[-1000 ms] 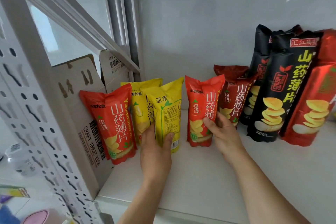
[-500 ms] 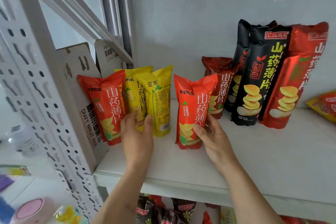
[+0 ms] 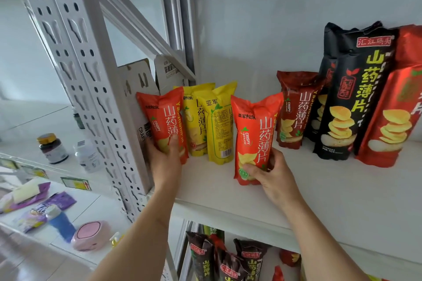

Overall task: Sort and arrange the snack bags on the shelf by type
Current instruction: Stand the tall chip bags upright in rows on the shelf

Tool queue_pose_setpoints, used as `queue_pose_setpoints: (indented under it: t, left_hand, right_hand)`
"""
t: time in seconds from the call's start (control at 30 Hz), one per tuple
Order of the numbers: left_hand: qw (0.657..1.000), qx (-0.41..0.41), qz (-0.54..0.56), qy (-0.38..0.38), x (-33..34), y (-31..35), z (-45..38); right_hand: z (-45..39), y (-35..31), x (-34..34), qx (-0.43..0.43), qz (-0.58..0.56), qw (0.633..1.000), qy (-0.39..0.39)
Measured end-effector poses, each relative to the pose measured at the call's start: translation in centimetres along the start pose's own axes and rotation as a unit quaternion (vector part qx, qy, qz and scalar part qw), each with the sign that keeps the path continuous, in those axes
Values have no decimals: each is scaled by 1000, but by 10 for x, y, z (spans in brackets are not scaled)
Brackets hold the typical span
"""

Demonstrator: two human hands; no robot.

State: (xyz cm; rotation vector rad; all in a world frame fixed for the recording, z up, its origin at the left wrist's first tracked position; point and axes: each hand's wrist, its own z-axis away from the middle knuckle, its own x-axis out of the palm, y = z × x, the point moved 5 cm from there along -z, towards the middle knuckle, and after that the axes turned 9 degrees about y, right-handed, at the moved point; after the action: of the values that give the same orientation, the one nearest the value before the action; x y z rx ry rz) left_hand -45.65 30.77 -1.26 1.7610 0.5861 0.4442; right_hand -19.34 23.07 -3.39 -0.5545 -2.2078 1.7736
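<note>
The two yellow bags (image 3: 212, 123) stand upright near the back of the shelf (image 3: 342, 201), and they serve here as the landmark. Just to the left of them stands one small orange-red bag (image 3: 163, 125), which leans against a cardboard box (image 3: 139, 107). The left hand (image 3: 165, 162) grips the lower part of this bag, with the thumb pressed on its front, probably to keep it upright. To the right of the yellow bags and a little in front of them is a second orange-red bag (image 3: 254, 137) of the same kind. The right hand (image 3: 271, 175) holds it at the bottom, fingers curled around it. It seems the person wants to bring these two same bags together, because the yellow ones separate them now. Further right of the yellow bags stand a dark red bag (image 3: 294, 109), tall black bags (image 3: 356, 89) and a big red bag (image 3: 397, 116).
</note>
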Motion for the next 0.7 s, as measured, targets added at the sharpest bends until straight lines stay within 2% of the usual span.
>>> queue_pose_setpoints:
  t: [0.1, 0.37, 0.53, 0.63, 0.7]
  left_hand:
    - [1000, -14, -14, 10, 6, -29, -18]
    - [999, -8, 42, -16, -9, -8, 12]
    - [997, 9, 81, -1, -22, 0, 33]
    - [989, 55, 127, -49, -19, 11, 65]
    - [985, 58, 135, -93, -9, 17, 85]
  right_hand:
    - [1, -1, 0, 2, 11, 1000, -2]
    - [7, -2, -4, 6, 4, 1000, -10]
    - [16, -7, -11, 23, -27, 999, -19]
    - [23, -5, -22, 31, -24, 999, -25]
    - [28, -4, -31, 38, -28, 999, -26]
